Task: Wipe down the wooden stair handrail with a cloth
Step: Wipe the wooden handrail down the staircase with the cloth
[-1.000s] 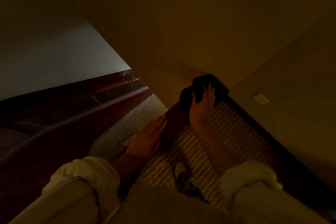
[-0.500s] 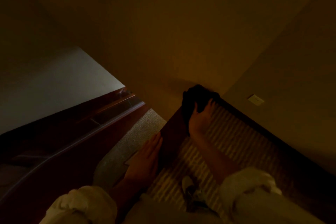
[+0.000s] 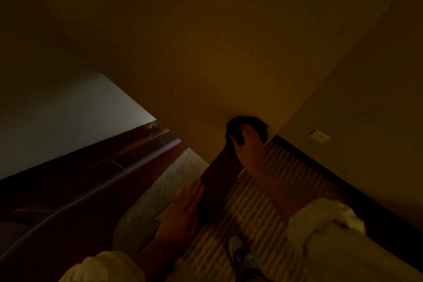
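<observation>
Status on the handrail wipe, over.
Right grip holds dark cloth, pressing it on handrail far end. Left grip flat against the handrail's near edge. Wall directly beyond the cloth.

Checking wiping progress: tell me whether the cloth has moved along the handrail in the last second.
No. The cloth stays under the right hand at the far end of the handrail, against the wall; only the camera shifted.
</observation>
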A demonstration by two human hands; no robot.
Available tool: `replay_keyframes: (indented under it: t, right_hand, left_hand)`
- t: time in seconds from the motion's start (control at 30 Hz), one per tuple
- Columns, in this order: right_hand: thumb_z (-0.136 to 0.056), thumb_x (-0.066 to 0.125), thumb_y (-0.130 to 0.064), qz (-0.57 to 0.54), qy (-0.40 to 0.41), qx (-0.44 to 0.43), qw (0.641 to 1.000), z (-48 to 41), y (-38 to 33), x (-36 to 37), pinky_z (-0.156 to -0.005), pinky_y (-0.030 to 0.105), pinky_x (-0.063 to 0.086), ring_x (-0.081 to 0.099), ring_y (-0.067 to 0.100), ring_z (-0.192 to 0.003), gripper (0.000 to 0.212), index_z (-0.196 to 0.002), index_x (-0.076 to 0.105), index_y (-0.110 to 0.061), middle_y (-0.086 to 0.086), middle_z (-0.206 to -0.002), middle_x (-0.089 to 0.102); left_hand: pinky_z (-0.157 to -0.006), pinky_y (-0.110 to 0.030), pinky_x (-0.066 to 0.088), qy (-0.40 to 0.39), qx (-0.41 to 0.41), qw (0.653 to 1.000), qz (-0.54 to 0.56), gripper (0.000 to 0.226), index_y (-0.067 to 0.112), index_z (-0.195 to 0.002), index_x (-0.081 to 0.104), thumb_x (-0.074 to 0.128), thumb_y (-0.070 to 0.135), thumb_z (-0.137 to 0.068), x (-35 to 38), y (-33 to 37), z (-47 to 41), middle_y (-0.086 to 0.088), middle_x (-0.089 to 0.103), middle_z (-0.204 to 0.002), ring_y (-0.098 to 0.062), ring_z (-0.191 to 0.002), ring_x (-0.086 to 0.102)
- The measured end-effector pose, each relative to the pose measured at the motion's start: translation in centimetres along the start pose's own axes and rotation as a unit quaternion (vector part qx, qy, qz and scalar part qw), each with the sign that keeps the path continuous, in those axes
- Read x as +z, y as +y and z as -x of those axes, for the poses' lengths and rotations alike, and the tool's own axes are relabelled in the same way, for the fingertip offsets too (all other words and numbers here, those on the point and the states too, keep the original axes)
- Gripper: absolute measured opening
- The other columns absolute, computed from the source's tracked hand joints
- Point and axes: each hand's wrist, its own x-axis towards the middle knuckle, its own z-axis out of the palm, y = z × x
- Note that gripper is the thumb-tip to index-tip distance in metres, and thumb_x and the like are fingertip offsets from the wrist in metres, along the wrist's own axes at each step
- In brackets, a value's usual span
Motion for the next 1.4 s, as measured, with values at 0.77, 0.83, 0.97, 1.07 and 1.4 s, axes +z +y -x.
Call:
replay_keyframes:
  t: [0.77,0.83,0.97,1.07,1.4]
  right_hand:
    - [-0.095,0.060,-0.016,-0.084,0.127,0.091,0.984,10.8,-1.9,5.5,-0.110,0.024,0.025,0.006,0.022,-0.149,0.054,-0.145,0.041,-0.010,0.003,-0.160,0.006]
    - [-0.097,0.057,-0.017,-0.086,0.087,0.071,0.990,12.4,-2.1,5.1,-0.112,0.024,0.015,0.000,0.021,-0.149,0.054,-0.147,0.037,-0.012,0.002,-0.160,0.004]
    - [-0.099,0.054,-0.025,-0.073,-0.033,0.020,0.997,15.5,-1.0,3.1,-0.110,0.021,0.023,0.001,0.015,-0.149,0.053,-0.148,0.037,-0.018,-0.005,-0.159,0.004]
    - [-0.099,0.053,-0.032,-0.090,-0.123,0.024,0.988,15.8,-1.0,0.4,-0.113,0.030,0.030,0.025,0.019,-0.145,0.055,-0.149,0.036,-0.017,0.000,-0.159,0.021]
    - [-0.095,0.060,-0.035,-0.310,-0.290,0.127,0.896,12.9,-3.7,-9.5,-0.081,0.024,0.055,0.066,0.019,-0.103,0.040,-0.128,0.059,-0.012,0.006,-0.118,0.066]
  left_hand:
    - [-0.118,-0.029,0.020,0.015,0.021,0.999,0.033,0.053,0.024,-0.153,0.014,0.018,0.042,-0.103,0.1,0.1,-0.3,0.013,0.003,-0.161,-0.009,-0.147,0.009]
    - [-0.112,-0.042,0.034,0.009,0.008,0.999,0.032,0.056,0.030,-0.153,0.007,0.013,0.047,-0.101,0.2,0.0,-0.4,0.009,0.006,-0.161,-0.011,-0.147,0.010]
    - [-0.109,-0.050,0.038,0.007,-0.056,0.997,0.050,0.055,0.019,-0.153,0.017,0.024,0.038,-0.102,1.4,0.5,0.4,0.002,0.017,-0.160,-0.015,-0.146,0.021]
    - [-0.112,-0.048,0.032,0.048,-0.107,0.988,0.095,0.058,0.022,-0.153,0.019,0.035,0.035,-0.098,1.5,1.8,0.9,0.005,0.024,-0.158,-0.010,-0.144,0.023]
    - [-0.104,-0.012,0.032,-0.035,-0.161,0.931,0.325,0.084,0.024,-0.143,0.028,0.046,0.075,-0.079,-3.8,8.3,-4.4,-0.011,0.033,-0.153,-0.013,-0.137,0.034]
